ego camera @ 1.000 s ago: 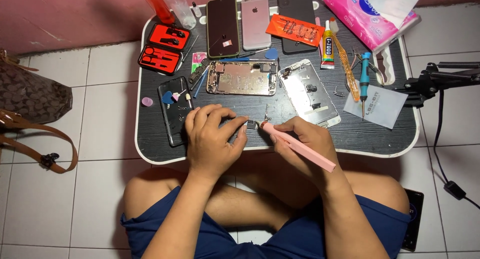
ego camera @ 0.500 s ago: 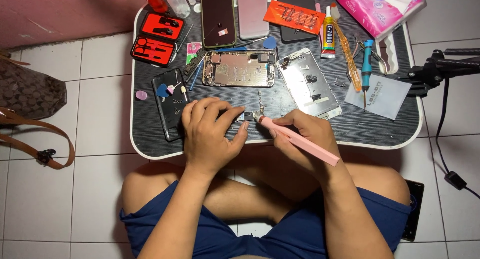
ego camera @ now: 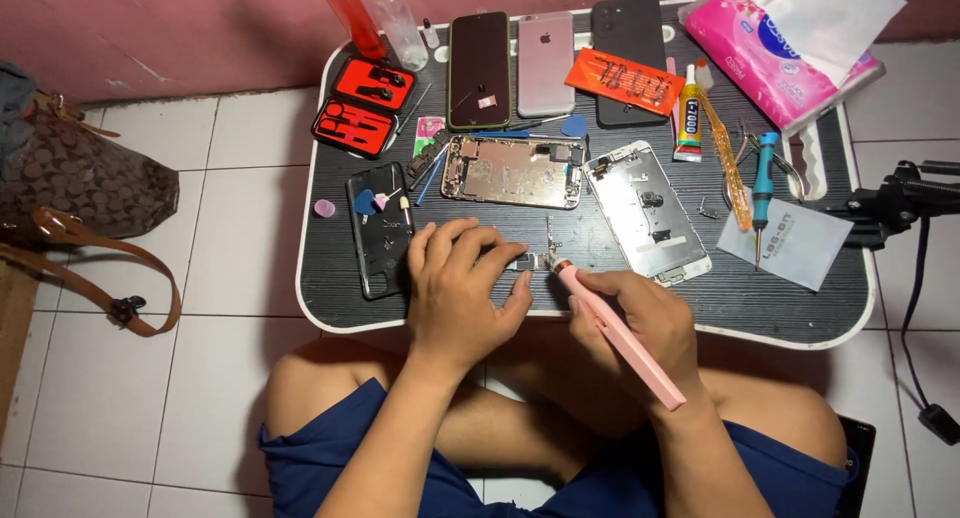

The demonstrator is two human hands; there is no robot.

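Head view, frame centre: my left hand (ego camera: 462, 290) pins a small, fragile part (ego camera: 533, 261); right hand (ego camera: 648, 323) grips a light, stiff pink driver (ego camera: 618, 335) mid-shaft.

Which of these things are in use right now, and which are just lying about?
In use: left hand on small part; right hand holding pink tool.

Lying about: open phone, tissue pack, glue tube, red kit, handbag.

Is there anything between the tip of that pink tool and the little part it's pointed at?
Nothing visible. The pink tool in the right hand points straight at the small part, which the left hand pins to the table.
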